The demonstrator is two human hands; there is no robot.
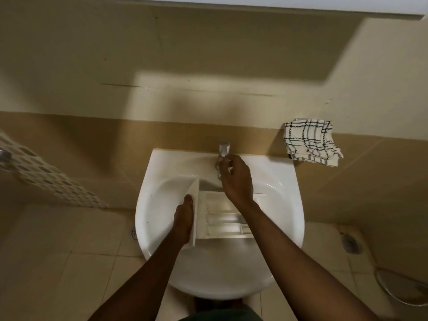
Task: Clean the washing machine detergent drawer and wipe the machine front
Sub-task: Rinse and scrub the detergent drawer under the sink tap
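Note:
A white detergent drawer [222, 218] with several compartments lies across the basin of a white sink [159, 193]. My left hand [184, 218] grips the drawer's front panel at its left end. My right hand [236, 177] reaches over the drawer to the chrome tap [224, 150] at the back of the sink, with its fingers curled around the tap's body. A checked white-and-black cloth [310, 142] lies on the ledge to the right of the tap. The washing machine is not in view.
A beige tiled wall rises behind the sink. A patterned towel [46, 174] hangs at the left. Floor drains sit at the left [133, 232] and right [350, 243] of the sink. A white hose [393, 290] curls on the floor at the lower right.

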